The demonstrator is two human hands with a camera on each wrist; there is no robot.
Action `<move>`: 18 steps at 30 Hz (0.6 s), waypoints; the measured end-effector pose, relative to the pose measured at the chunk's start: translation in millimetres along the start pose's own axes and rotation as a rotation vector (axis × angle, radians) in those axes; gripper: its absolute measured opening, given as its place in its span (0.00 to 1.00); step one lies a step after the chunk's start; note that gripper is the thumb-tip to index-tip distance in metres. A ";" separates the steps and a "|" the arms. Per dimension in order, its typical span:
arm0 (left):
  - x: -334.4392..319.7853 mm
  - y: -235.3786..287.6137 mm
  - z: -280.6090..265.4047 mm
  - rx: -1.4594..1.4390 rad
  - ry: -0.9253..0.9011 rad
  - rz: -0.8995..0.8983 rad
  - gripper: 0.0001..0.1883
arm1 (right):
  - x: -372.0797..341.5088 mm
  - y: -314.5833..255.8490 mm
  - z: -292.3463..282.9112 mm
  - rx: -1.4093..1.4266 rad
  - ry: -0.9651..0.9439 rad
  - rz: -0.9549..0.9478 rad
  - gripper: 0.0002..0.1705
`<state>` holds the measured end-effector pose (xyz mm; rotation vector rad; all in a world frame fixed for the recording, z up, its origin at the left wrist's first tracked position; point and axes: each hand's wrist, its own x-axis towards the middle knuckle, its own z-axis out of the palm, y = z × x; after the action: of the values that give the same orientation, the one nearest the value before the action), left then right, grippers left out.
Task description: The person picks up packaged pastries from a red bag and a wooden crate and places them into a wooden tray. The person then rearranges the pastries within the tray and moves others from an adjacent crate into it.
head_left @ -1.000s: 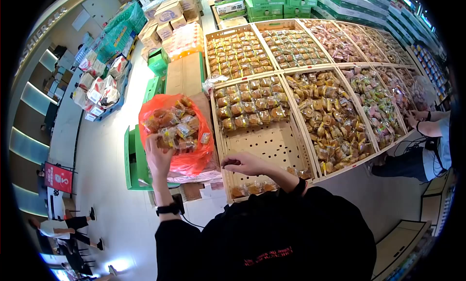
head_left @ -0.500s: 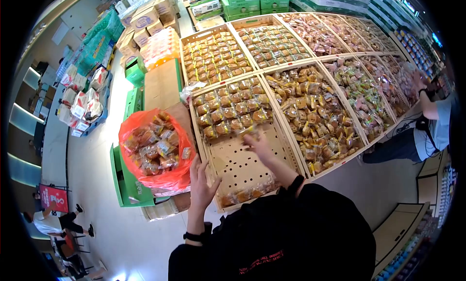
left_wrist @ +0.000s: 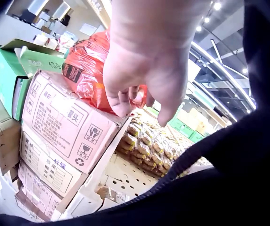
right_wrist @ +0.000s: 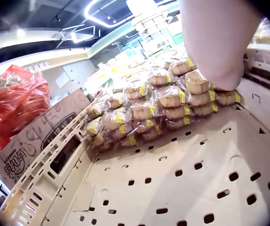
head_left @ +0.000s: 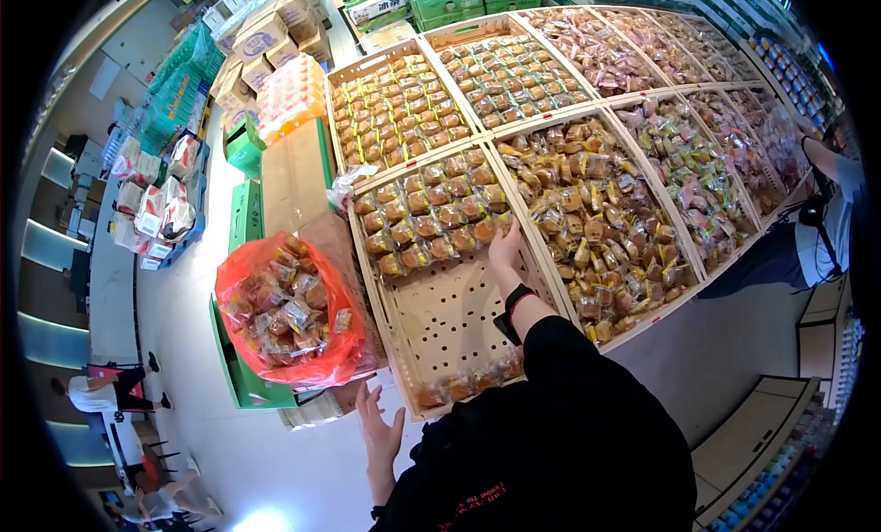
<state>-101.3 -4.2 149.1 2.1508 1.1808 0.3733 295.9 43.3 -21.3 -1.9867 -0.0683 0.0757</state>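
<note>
My right hand [head_left: 506,250] is at the right end of the front row of plastic-wrapped cakes [head_left: 440,248] in a pale slotted crate [head_left: 436,316]. Its fingertips meet the end cakes, and in the right wrist view the back of the hand [right_wrist: 215,52] hides the fingers; I cannot tell whether they grip one. My left hand [head_left: 379,433] hangs with spread fingers and holds nothing, just outside the crate's near left corner. Left of the crate, an open red plastic bag [head_left: 345,298] full of wrapped cakes rests on stacked cartons [left_wrist: 71,125].
More wrapped cakes [head_left: 473,379] lie along the crate's near edge. Neighbouring crates hold loose packets [head_left: 587,229] and neat rows [head_left: 404,105]. Green boxes [head_left: 248,211] stand beside the bag. At the far right another person's arm [head_left: 830,160] reaches over the display.
My left hand has left the bag's packets and dropped back toward my body. My right hand has carried a packet across the crate to the front row's right end.
</note>
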 end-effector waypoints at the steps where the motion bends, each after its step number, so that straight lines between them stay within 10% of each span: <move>1: -0.2 1.0 1.5 -0.013 -0.002 -0.019 0.30 | 4.7 9.4 9.1 -0.019 0.002 0.030 0.25; 12: 14.1 7.7 12.0 -0.047 -0.134 -0.006 0.29 | 32.1 69.0 52.9 0.644 -0.047 0.457 0.13; 18: 14.7 -1.3 11.6 -0.056 -0.133 -0.028 0.29 | 43.1 57.9 26.5 0.365 -0.346 0.612 0.20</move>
<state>-87.9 3.9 138.7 2.0747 1.1118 0.2441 337.4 47.6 -85.9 -1.5505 0.3129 0.7725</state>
